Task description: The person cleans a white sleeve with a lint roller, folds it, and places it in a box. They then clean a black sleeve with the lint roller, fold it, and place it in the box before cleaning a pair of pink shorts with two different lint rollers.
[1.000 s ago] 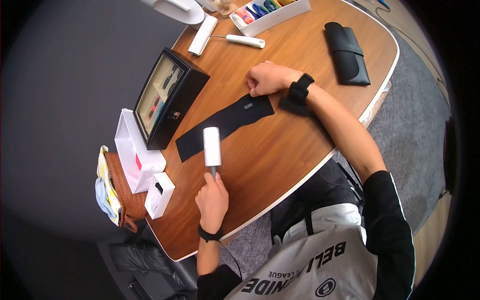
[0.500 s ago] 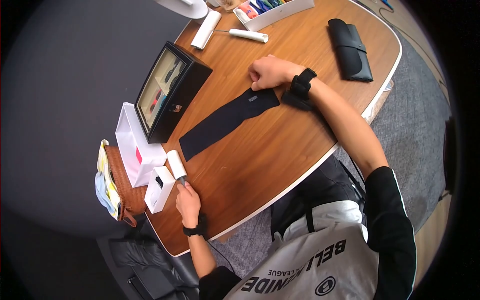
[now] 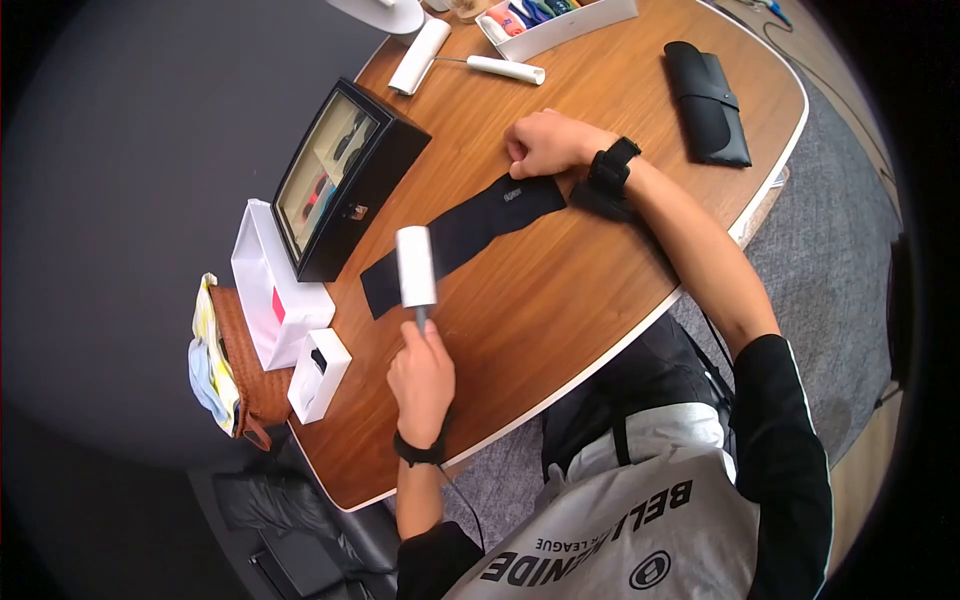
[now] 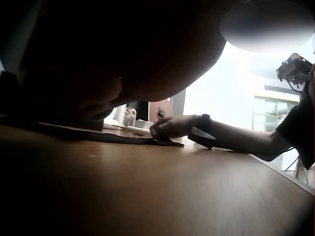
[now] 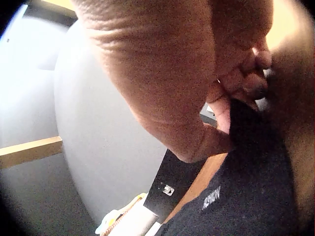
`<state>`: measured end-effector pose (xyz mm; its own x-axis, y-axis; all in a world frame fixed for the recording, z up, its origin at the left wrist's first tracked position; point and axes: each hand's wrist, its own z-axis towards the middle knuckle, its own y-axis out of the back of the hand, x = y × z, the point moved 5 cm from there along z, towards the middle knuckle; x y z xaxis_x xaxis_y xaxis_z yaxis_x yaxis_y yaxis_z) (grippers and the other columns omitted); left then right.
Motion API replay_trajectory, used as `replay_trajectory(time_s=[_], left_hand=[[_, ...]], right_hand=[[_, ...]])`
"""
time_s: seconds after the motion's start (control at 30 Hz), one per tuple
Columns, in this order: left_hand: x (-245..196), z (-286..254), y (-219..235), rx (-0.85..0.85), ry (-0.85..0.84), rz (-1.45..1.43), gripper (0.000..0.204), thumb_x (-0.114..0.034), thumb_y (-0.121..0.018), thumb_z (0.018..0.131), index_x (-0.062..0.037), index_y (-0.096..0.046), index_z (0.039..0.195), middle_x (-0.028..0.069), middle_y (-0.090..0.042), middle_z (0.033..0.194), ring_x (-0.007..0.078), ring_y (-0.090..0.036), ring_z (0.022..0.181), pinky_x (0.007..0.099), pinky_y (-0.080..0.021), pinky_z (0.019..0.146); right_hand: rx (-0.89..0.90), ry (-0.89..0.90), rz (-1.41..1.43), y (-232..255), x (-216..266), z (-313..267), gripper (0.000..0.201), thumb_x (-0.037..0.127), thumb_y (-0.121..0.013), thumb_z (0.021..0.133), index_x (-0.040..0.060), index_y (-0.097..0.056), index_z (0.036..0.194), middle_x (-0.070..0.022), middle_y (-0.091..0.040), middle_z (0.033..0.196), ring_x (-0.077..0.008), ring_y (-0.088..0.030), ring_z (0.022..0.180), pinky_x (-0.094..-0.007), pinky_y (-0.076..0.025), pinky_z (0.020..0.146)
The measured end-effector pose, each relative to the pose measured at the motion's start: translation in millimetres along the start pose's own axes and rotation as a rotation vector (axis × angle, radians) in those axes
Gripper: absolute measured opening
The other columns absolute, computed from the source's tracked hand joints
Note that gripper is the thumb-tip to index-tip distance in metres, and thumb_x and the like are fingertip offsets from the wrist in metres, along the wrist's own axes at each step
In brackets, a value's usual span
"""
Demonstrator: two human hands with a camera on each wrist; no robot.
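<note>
In the head view my left hand (image 3: 422, 378) grips a lint roller (image 3: 416, 266) by its handle, most of which the hand hides. The roller's white cylinder points away from me and overlaps the near part of a long black fabric sleeve (image 3: 475, 232). That sleeve lies flat and slantwise on the table, small grey lettering near its far end. At the far end my right hand (image 3: 550, 142) pinches the fabric between thumb and curled fingers, as the right wrist view shows with the black sleeve (image 5: 246, 182). In the left wrist view the left hand is dark and close.
Beyond the sleeve stands a black watch case (image 3: 340, 180) with a glass lid. White boxes (image 3: 320, 375) and a woven brown basket (image 3: 250, 340) sit left. Farther off are a larger white roller (image 3: 420, 57) and a box of colourful rolls (image 3: 560, 35). A black pouch (image 3: 707, 105) lies right.
My left hand swung the lint roller left to beside the small white box, then back right over the sleeve. The right hand stays at the sleeve's far end.
</note>
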<state>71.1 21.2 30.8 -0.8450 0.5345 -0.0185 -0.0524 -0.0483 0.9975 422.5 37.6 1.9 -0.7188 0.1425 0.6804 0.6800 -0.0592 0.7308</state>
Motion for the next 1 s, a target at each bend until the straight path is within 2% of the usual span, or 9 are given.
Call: replay_trajectory(time_s=[0.07,0.2,0.27,0.4,0.5,0.63,0.73,0.8,1.0], left_hand=[[-18,4,-5,0.034,-0.038,-0.028,0.029,-0.028,-0.046,0.112,-0.003,-0.049,0.097,0.0297,-0.066,0.07,0.0521,-0.066,0.068,0.0629,-0.05,0.059],[-20,2,-19,0.078,-0.059,-0.027,0.029,-0.028,-0.047,0.111,-0.0032,-0.048,0.097,0.0295,-0.066,0.07,0.0512,-0.067,0.068,0.0626,-0.05,0.058],[-5,0,-20,0.06,-0.019,0.009,0.029,-0.028,-0.046,0.112,-0.0029,-0.049,0.098,0.0298,-0.067,0.071,0.0519,-0.067,0.068,0.0627,-0.05,0.059],[41,-5,-19,0.08,0.077,0.061,0.031,-0.03,-0.043,0.112,-0.0019,-0.049,0.101,0.0308,-0.068,0.074,0.0531,-0.067,0.071,0.0636,-0.05,0.062],[87,-9,-23,0.071,0.207,0.121,0.035,-0.032,-0.041,0.112,0.0002,-0.051,0.103,0.0344,-0.069,0.08,0.0557,-0.067,0.079,0.0656,-0.05,0.07],[125,-19,-13,0.012,0.265,0.154,0.036,-0.031,-0.042,0.112,0.0013,-0.052,0.1,0.0343,-0.068,0.08,0.0561,-0.066,0.078,0.0653,-0.05,0.07],[106,-33,0,-0.007,0.243,0.127,0.036,-0.03,-0.042,0.112,0.0013,-0.052,0.099,0.0338,-0.068,0.078,0.0557,-0.066,0.076,0.0655,-0.049,0.068],[73,-42,8,0.019,0.217,0.094,0.032,-0.03,-0.043,0.112,-0.0016,-0.05,0.099,0.033,-0.066,0.075,0.0553,-0.065,0.073,0.0655,-0.048,0.065],[12,-51,-4,0.107,0.023,0.004,0.029,-0.028,-0.047,0.111,-0.0034,-0.048,0.097,0.0297,-0.066,0.07,0.0519,-0.065,0.066,0.062,-0.049,0.058]], right_hand=[[0.021,0.011,0.007,0,1,-2,0.024,0.028,-0.076,0.086,0.0049,-0.071,0.09,-0.0143,-0.075,0.09,-0.034,-0.071,0.098,-0.0432,-0.056,0.086],[-0.006,0.025,-0.003,1,-1,-1,0.024,0.028,-0.076,0.086,0.005,-0.071,0.09,-0.0145,-0.075,0.091,-0.0344,-0.07,0.099,-0.0435,-0.056,0.087],[-0.019,0.044,-0.025,-1,-2,0,0.03,0.035,-0.076,0.083,0.0066,-0.075,0.093,-0.0156,-0.077,0.094,-0.0354,-0.073,0.097,-0.0422,-0.057,0.087],[-0.015,0.055,-0.024,-4,-3,5,0.03,0.035,-0.076,0.083,0.0065,-0.075,0.093,-0.0156,-0.077,0.093,-0.0355,-0.073,0.096,-0.0423,-0.057,0.087],[0.017,0.032,-0.024,-5,-3,5,0.026,0.029,-0.076,0.086,0.0049,-0.071,0.091,-0.0136,-0.075,0.091,-0.0349,-0.07,0.098,-0.0437,-0.056,0.088],[-0.017,0.045,-0.026,-5,-4,5,0.025,0.029,-0.076,0.086,0.005,-0.07,0.09,-0.0131,-0.075,0.091,-0.0342,-0.07,0.098,-0.0436,-0.055,0.087],[-0.015,0.036,-0.026,-3,-1,2,0.024,0.028,-0.076,0.086,0.0051,-0.07,0.089,-0.0128,-0.074,0.09,-0.0337,-0.07,0.097,-0.0434,-0.055,0.087],[-0.005,0.025,-0.017,-4,-1,2,0.024,0.028,-0.076,0.086,0.0052,-0.069,0.089,-0.0127,-0.074,0.089,-0.0335,-0.07,0.096,-0.0433,-0.055,0.086],[-0.02,0.019,-0.014,-3,-2,3,0.028,0.032,-0.076,0.084,0.0059,-0.073,0.093,-0.0144,-0.076,0.094,-0.0347,-0.072,0.097,-0.0427,-0.057,0.086]])
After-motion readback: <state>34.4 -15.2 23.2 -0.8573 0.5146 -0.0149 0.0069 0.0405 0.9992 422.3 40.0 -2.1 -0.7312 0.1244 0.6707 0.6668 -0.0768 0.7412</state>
